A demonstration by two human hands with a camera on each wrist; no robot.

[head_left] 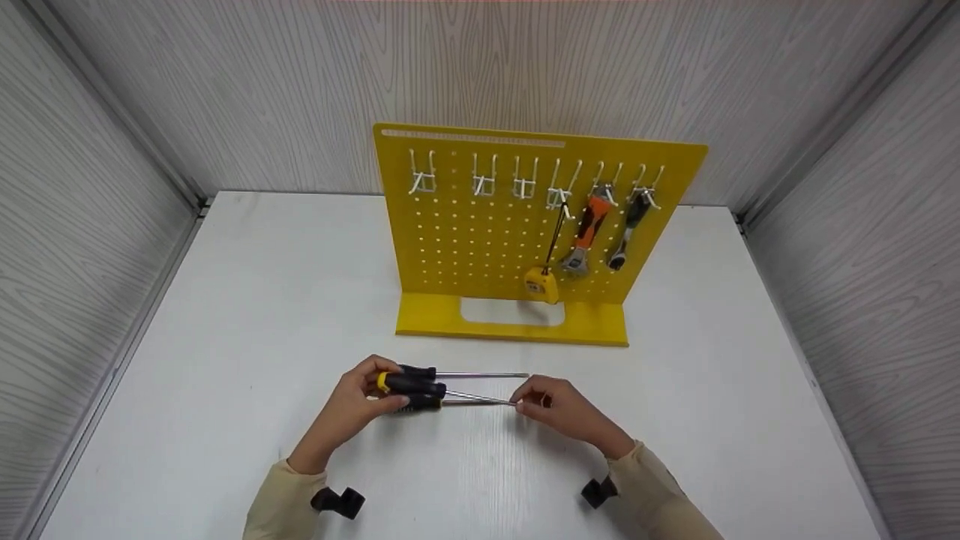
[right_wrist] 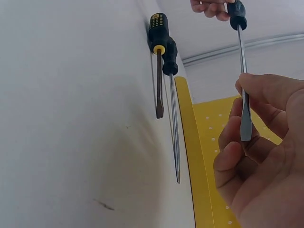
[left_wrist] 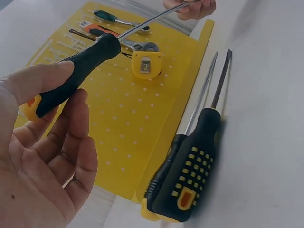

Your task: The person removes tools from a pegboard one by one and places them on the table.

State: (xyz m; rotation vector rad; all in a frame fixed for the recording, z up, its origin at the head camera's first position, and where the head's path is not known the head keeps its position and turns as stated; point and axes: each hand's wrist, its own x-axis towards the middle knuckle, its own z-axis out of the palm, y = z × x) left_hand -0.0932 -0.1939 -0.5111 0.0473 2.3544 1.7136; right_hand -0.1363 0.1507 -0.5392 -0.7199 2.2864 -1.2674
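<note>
My left hand (head_left: 375, 390) grips the black handle with a yellow end of a screwdriver (head_left: 412, 385), held just above the white table. My right hand (head_left: 534, 401) pinches the same screwdriver's metal shaft near its flat tip (right_wrist: 245, 124). In the left wrist view the thumb and fingers of the left hand (left_wrist: 52, 142) hold that handle (left_wrist: 78, 73). Two more black-and-yellow screwdrivers lie side by side on the table under it: one (head_left: 465, 374) farther back, the other (head_left: 424, 403) nearer. Both also show in the left wrist view (left_wrist: 190, 171) and the right wrist view (right_wrist: 161, 42).
A yellow pegboard stand (head_left: 465, 240) rises behind the hands, with white hooks along its top. A yellow tape measure (head_left: 541, 285), an orange-handled wrench (head_left: 586, 232) and a dark-handled tool (head_left: 628, 229) hang at its right. Grey walls enclose the white table (head_left: 247, 315).
</note>
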